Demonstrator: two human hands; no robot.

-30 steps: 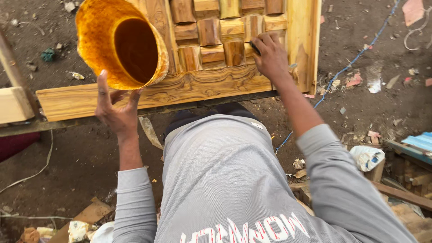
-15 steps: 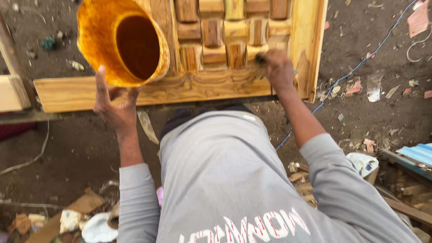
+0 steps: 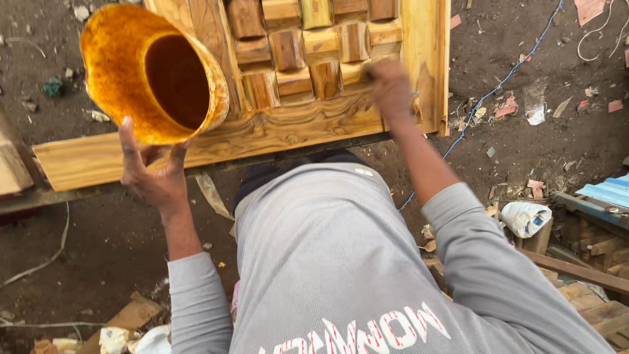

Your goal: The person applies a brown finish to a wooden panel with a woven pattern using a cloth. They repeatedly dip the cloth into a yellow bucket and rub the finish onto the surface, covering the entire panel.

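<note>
1. The left hand (image 3: 152,172) is cupping the bottom of an orange-stained bucket (image 3: 152,71), fingers spread up its side, thumb on the other. It is holding it tilted, mouth facing the person, so the dark liquid inside is staying within reach and not spilling.
2. The bucket is hanging just in front of the carved wooden panel (image 3: 308,85), over its left part, close to the work.
3. The right hand (image 3: 392,88) is closing around something slim, probably a brush, and pressing it against the panel's lower right blocks; the tool itself is too hidden to tell for sure.
4. The panel is lying flat and raised off the dirt ground (image 3: 537,78), letting the person lean over it.
5. A blue cable (image 3: 498,85) is trailing right of the panel, among scattered scraps.
</note>
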